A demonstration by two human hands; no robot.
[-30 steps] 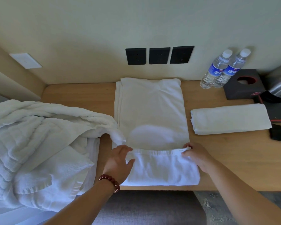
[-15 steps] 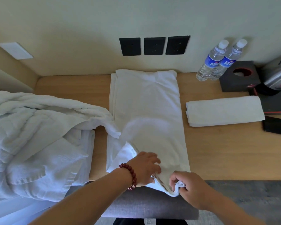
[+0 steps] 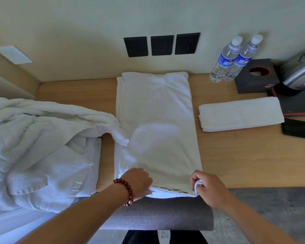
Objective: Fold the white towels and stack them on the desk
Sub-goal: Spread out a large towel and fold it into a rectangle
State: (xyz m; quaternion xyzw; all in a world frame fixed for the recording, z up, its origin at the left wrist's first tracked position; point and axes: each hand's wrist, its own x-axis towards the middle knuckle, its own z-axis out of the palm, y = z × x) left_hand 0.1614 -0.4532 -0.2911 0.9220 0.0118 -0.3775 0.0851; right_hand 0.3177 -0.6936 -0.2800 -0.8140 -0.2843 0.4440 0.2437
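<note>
The wooden desk [image 3: 236,155] runs along a pale wall and carries everything else. At its left end lies a large heap of unfolded white towels [image 3: 39,147], one corner of it draped onto the left edge of the long white towel [image 3: 157,124], which lies flat in the middle of the desk, folded lengthwise, from the wall to the near edge, where its end hangs just over a grey padded seat [image 3: 165,213]. To the right, apart from it, a folded towel [image 3: 239,114] rests on the desk, near a dark tray [image 3: 296,104] with a steel kettle [image 3: 299,73] on it. A black tissue box [image 3: 253,76] stands beside two water bottles [image 3: 234,59] against the wall, below three black sockets [image 3: 161,44]. The left hand [image 3: 137,182], with a red bead bracelet [image 3: 125,191] at the wrist, pinches the long towel's near left corner, fingers curled down over the hem. The right hand [image 3: 209,189] grips the near right corner, fingers clenched round a bunch of cloth.
</note>
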